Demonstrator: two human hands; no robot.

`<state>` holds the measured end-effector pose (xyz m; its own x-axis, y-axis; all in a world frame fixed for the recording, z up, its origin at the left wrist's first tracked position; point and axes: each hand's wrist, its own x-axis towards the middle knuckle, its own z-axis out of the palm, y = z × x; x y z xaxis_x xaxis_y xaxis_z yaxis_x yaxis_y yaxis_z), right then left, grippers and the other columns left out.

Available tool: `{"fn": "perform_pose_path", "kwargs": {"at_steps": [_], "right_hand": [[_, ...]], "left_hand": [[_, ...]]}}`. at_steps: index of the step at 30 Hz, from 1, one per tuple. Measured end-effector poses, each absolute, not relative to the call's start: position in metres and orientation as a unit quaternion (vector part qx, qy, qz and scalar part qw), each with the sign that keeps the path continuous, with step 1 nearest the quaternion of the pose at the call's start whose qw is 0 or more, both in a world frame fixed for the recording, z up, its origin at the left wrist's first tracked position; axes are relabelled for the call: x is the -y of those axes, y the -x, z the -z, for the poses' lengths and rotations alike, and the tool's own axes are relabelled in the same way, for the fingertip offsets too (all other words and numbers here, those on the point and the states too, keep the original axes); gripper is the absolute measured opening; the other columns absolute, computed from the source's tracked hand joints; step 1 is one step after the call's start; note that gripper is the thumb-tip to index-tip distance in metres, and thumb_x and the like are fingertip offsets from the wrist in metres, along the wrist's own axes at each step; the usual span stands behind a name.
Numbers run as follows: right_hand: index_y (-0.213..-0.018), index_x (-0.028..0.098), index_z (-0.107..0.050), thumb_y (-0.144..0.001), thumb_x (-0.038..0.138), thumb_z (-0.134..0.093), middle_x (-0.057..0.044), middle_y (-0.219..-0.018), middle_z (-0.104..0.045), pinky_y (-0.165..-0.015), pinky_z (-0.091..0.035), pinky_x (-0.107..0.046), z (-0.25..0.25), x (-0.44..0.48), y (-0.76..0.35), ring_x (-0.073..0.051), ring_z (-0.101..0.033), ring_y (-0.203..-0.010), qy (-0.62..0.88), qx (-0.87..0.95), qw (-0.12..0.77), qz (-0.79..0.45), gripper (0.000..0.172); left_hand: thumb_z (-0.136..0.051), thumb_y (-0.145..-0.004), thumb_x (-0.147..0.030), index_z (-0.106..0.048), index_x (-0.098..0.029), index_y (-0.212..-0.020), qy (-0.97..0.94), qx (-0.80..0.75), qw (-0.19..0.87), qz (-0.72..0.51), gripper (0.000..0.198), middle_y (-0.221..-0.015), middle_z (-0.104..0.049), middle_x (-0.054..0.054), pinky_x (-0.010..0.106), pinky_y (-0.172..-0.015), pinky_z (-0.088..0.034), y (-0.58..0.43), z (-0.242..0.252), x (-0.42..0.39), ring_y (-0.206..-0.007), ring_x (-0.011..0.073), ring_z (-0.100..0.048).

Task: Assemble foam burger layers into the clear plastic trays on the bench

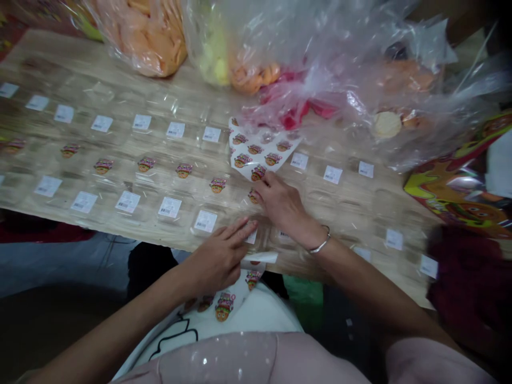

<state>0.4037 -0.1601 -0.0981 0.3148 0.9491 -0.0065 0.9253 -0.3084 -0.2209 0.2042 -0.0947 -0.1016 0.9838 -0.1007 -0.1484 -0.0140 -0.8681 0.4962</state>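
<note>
Rows of clear plastic boxes [182, 210] cover the wooden table, some with white barcode labels and some with round burger-face stickers. My right hand [282, 205] has its thumb and fingers closed at a burger sticker [253, 196] over a clear box, beside the lower tip of a white sticker sheet [256, 152]. My left hand [224, 253] lies with fingers stretched out over the front edge of a box, partly covering its white label [251, 237]. Below that hand, another strip of burger stickers [226, 304] hangs over my lap.
Along the back lie clear bags with orange pieces [154, 40] and with yellow, orange and pink pieces [294, 101]. A red and yellow printed box [466, 184] stands at the right. Dark red cloth [466, 277] hangs by the table's right end.
</note>
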Motion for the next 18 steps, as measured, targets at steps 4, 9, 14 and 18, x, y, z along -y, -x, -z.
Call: {"fn": "perform_pose_path", "kwargs": {"at_steps": [4, 9, 14, 18], "right_hand": [[-0.098, 0.016, -0.065, -0.094, 0.020, -0.049, -0.010, -0.098, -0.061, -0.067, -0.045, -0.029, 0.080, 0.181, -0.404, -0.019, -0.058, -0.087, 0.774, 0.602, 0.164, -0.107, 0.017], [-0.110, 0.021, -0.064, -0.084, 0.040, -0.066, -0.005, -0.103, -0.064, -0.076, -0.047, -0.028, 0.050, 0.233, -0.387, -0.018, -0.061, -0.089, 0.622, 0.610, 0.336, -0.358, 0.032], [-0.090, 0.019, -0.069, -0.092, 0.037, -0.054, 0.000, -0.077, -0.067, -0.061, -0.045, -0.023, 0.062, 0.257, -0.365, -0.013, -0.060, -0.068, 0.639, 0.400, 0.461, -0.468, 0.023], [-0.096, 0.019, -0.068, -0.090, 0.040, -0.056, -0.001, -0.082, -0.067, -0.060, -0.047, -0.023, 0.066, 0.259, -0.360, -0.013, -0.061, -0.070, 0.610, 0.328, 0.519, -0.501, 0.025]], "left_hand": [[-0.051, -0.080, -0.013, -0.064, -0.014, -0.109, -0.963, 0.042, 0.257, 0.072, 0.032, -0.155, -0.029, 0.015, 0.051, -0.112, -0.025, -0.202, 0.095, 0.093, -0.144, 0.0325, -0.021], [-0.052, -0.085, -0.017, -0.062, -0.020, -0.115, -0.945, 0.030, 0.322, 0.038, 0.032, -0.149, -0.041, 0.012, 0.051, -0.111, -0.028, -0.199, 0.069, 0.085, -0.140, 0.0307, -0.030], [-0.057, -0.085, -0.040, -0.062, -0.017, -0.098, -0.828, -0.165, 0.530, 0.077, 0.027, -0.090, -0.067, 0.004, 0.031, -0.070, -0.051, -0.200, 0.042, 0.100, -0.082, 0.0188, -0.062], [-0.043, -0.090, -0.048, -0.059, -0.015, -0.085, -0.685, -0.227, 0.672, 0.166, 0.037, -0.062, -0.053, -0.003, 0.019, -0.044, -0.034, -0.200, 0.034, 0.110, -0.050, 0.0092, -0.045]]}}
